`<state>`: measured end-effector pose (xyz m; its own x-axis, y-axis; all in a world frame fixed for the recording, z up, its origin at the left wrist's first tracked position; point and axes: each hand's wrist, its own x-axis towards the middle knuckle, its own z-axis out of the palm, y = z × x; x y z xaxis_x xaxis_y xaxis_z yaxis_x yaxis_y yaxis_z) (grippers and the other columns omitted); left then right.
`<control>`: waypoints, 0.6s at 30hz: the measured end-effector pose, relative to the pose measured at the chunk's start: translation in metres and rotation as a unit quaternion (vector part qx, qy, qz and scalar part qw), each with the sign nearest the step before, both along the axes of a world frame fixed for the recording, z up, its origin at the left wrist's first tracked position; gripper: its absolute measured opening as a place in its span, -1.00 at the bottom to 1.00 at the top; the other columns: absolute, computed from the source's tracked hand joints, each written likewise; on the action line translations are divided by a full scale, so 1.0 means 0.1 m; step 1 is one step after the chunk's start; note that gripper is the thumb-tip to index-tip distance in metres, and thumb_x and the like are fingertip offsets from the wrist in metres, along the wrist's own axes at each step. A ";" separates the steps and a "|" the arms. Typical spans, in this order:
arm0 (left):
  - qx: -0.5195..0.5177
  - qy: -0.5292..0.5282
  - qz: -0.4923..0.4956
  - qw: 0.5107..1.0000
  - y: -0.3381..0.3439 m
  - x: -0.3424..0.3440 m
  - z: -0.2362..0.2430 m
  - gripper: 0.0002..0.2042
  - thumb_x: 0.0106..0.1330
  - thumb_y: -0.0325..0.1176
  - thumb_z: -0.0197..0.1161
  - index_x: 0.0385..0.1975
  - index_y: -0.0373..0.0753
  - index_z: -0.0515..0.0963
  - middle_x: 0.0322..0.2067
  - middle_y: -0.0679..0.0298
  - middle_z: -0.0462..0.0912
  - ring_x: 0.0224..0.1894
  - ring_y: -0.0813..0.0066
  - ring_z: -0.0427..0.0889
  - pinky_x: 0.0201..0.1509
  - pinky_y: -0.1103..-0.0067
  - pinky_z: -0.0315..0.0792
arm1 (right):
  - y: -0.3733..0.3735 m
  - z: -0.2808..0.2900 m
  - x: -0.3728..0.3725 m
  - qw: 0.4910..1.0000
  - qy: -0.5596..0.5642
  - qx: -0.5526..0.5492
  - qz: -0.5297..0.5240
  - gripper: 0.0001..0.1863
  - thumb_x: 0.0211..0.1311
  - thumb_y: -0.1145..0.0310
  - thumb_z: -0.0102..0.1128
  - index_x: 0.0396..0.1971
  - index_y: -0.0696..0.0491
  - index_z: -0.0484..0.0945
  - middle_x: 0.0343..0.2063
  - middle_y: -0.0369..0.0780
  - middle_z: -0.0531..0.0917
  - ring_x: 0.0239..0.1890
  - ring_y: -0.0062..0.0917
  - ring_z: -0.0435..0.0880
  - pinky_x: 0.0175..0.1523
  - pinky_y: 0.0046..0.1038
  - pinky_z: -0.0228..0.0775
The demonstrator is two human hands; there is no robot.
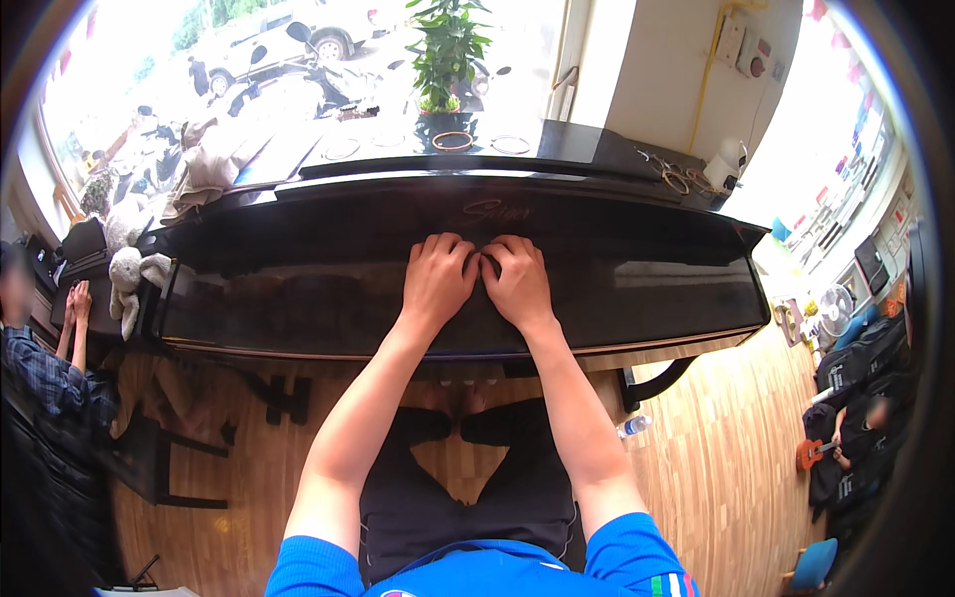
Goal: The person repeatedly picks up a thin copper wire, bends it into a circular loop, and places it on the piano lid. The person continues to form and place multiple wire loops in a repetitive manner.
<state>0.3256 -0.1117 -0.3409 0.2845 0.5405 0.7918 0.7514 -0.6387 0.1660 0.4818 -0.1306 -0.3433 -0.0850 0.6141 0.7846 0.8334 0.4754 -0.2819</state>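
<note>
Both my hands rest on the closed key lid of a black upright piano (647, 298), near its middle. My left hand (440, 281) lies palm down, its fingers pointing away and slightly bent. Beside it, my right hand (517, 281) lies the same way, and the two thumbs come close together or touch. I see nothing held in either hand. The fingertips are partly hidden by the knuckles. Below the piano's front edge are my knees in dark trousers (468, 517), with my feet near the pedals.
On the piano top stand a potted plant (445, 60), ring-shaped items (454, 141) and grey cloth (209, 164). A plush rabbit (127, 284) sits left, beside another person's hands (78, 300). A bottle (634, 426) lies on the floor; someone at right holds a small guitar-like instrument (811, 455).
</note>
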 end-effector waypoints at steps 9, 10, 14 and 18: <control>-0.013 0.016 0.007 1.000 0.00 -0.01 -0.02 -0.85 0.23 -0.31 0.34 -0.28 -0.20 0.66 -0.23 0.27 0.64 -0.11 0.24 0.60 -0.03 0.34 0.43 | -0.01 0.02 -0.02 1.000 0.007 0.006 0.000 -0.84 0.11 0.40 0.30 -0.31 0.10 0.70 -0.21 -0.18 0.67 -0.06 -0.27 0.62 0.08 -0.22 0.42; -0.013 0.014 0.005 1.000 0.00 -0.01 -0.02 -0.86 0.23 -0.30 0.34 -0.29 -0.20 0.66 -0.23 0.27 0.64 -0.11 0.25 0.60 -0.03 0.34 0.43 | -0.02 0.02 -0.02 1.000 0.008 0.003 -0.001 -0.84 0.11 0.41 0.30 -0.31 0.10 0.70 -0.21 -0.18 0.67 -0.06 -0.27 0.62 0.08 -0.22 0.42; 0.003 -0.004 0.005 1.000 -0.01 0.01 0.01 -0.87 0.23 -0.31 0.34 -0.33 -0.20 0.66 -0.23 0.28 0.64 -0.11 0.25 0.60 -0.03 0.34 0.42 | -0.01 0.00 -0.01 1.000 0.002 -0.010 0.002 -0.85 0.11 0.40 0.30 -0.31 0.10 0.71 -0.21 -0.18 0.67 -0.06 -0.27 0.62 0.08 -0.22 0.42; 0.010 -0.002 0.004 1.000 0.00 0.00 -0.01 -0.87 0.25 -0.29 0.31 -0.34 -0.19 0.66 -0.26 0.26 0.63 -0.12 0.25 0.58 -0.03 0.35 0.42 | -0.01 0.01 -0.01 1.000 0.007 -0.003 -0.001 -0.85 0.11 0.40 0.30 -0.32 0.10 0.71 -0.21 -0.18 0.67 -0.07 -0.27 0.62 0.08 -0.22 0.42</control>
<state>0.3259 -0.1114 -0.3415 0.2781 0.5271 0.8030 0.7553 -0.6364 0.1562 0.4803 -0.1318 -0.3425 -0.0724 0.6193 0.7818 0.8303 0.4718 -0.2968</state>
